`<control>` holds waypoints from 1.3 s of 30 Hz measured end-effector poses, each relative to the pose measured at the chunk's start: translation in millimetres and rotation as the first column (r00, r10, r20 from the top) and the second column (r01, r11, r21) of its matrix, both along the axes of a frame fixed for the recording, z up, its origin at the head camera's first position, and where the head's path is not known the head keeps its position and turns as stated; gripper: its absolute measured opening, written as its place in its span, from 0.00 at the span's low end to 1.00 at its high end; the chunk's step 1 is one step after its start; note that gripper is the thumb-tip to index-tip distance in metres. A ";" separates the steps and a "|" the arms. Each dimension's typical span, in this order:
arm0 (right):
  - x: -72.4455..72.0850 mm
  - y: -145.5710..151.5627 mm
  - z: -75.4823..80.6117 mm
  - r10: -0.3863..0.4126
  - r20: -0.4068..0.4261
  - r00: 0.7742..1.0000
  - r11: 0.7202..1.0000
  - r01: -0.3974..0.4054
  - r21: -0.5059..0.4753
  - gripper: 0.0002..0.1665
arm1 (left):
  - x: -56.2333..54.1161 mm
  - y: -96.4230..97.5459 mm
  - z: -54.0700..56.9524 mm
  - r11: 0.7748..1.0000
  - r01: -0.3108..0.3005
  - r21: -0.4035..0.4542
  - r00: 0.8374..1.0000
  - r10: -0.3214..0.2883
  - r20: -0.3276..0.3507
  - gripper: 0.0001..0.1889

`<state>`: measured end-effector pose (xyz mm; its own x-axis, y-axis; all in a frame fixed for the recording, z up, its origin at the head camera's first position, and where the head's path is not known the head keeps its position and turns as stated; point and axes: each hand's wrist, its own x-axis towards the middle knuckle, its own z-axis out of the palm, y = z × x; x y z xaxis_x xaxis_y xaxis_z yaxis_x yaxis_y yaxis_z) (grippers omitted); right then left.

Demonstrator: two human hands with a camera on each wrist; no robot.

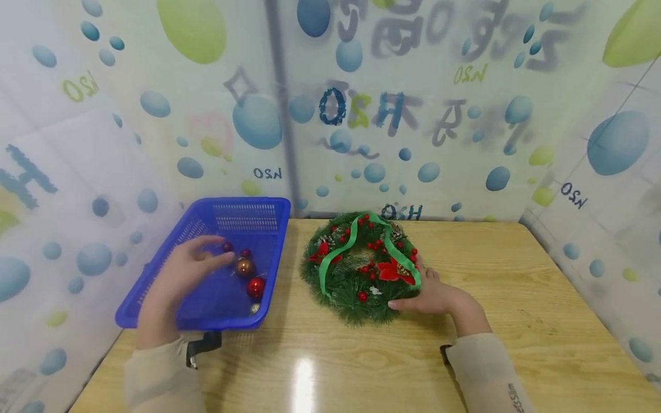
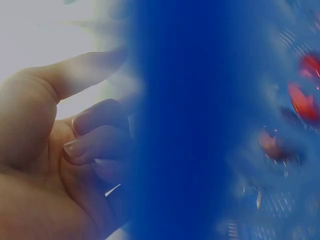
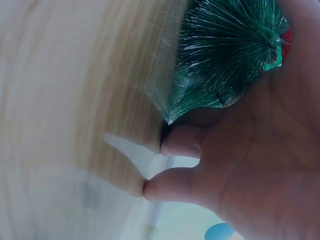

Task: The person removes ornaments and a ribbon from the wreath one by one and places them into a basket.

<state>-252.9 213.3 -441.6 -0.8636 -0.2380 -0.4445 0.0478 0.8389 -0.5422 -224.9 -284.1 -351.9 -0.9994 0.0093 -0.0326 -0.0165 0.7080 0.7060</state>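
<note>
A green Christmas wreath [image 1: 338, 292], trimmed with red poinsettias, berries, pinecones and a loose green ribbon [image 1: 330, 259], lies on the table. My right hand [image 1: 431, 295] grips its right side, the thumb along the front edge. In the right wrist view, two fingers [image 3: 172, 185] rest on the tabletop beside the green needles [image 3: 230, 45]; other fingertips are hidden. Over the blue plastic basket [image 1: 279, 252] hovers my left hand [image 1: 188, 267], fingers loosely bent with nothing between them. Inside lie a copper ball [image 1: 245, 267], a red ball [image 1: 255, 287] and several smaller ornaments.
The wooden table [image 1: 361, 367] carries the basket at left and the wreath near the middle. Patterned curtains [image 1: 351, 155] with blue and green spots close in the back and both sides. The basket's raised rim [image 2: 185, 120] blurs across the left wrist view.
</note>
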 end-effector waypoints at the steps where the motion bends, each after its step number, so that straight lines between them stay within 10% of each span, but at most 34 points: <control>1: -0.1 -0.2 -0.2 0.001 0.001 1.000 1.000 -0.001 0.000 0.90 | 1.0 3.3 3.4 1.000 0.005 -0.001 1.000 -0.005 -0.015 0.38; 19: -4.2 -3.1 2.5 0.021 -0.002 1.000 1.000 -0.021 0.014 0.89 | 16.5 83.2 39.4 0.995 0.016 0.101 0.998 -0.010 -0.065 0.37; 39: -1.0 0.6 2.2 0.007 0.011 1.000 1.000 -0.007 0.012 0.89 | 11.9 139.4 20.1 0.980 0.095 0.176 0.995 -0.089 -0.040 0.32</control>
<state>-253.9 213.9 -439.4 -0.8571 -0.2384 -0.4567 0.0479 0.8458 -0.5314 -213.0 -144.7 -331.9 -0.9945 0.1042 0.0098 0.0676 0.5684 0.8200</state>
